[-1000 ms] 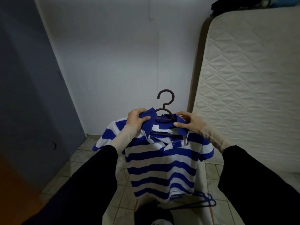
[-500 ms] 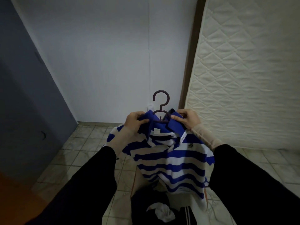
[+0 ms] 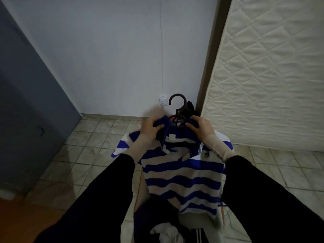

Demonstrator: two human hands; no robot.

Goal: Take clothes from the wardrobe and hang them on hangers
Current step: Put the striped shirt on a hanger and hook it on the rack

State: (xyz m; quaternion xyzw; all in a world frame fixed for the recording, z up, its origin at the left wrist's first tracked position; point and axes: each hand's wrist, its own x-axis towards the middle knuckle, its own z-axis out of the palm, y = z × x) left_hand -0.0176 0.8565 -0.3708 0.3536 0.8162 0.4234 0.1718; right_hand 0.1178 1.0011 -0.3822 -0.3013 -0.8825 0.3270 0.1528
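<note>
A blue-and-white striped polo shirt (image 3: 182, 174) hangs in front of me on a dark plastic hanger (image 3: 178, 106), whose hook sticks up above the collar. My left hand (image 3: 150, 128) grips the left side of the blue collar. My right hand (image 3: 199, 127) grips the right side of the collar, beside the hanger's neck. The hanger's shoulders are hidden inside the shirt.
A quilted white mattress (image 3: 268, 72) leans upright on the right. A grey wardrobe door (image 3: 26, 102) stands on the left. A wall socket (image 3: 163, 100) sits low on the white wall. Dark and white clothes (image 3: 166, 230) lie piled below me on the tiled floor (image 3: 87, 155).
My view has tilted down and the shirt with both hands has shifted a little right. Both hands keep their hold on the collar, and the pile of clothes below has come into sight.
</note>
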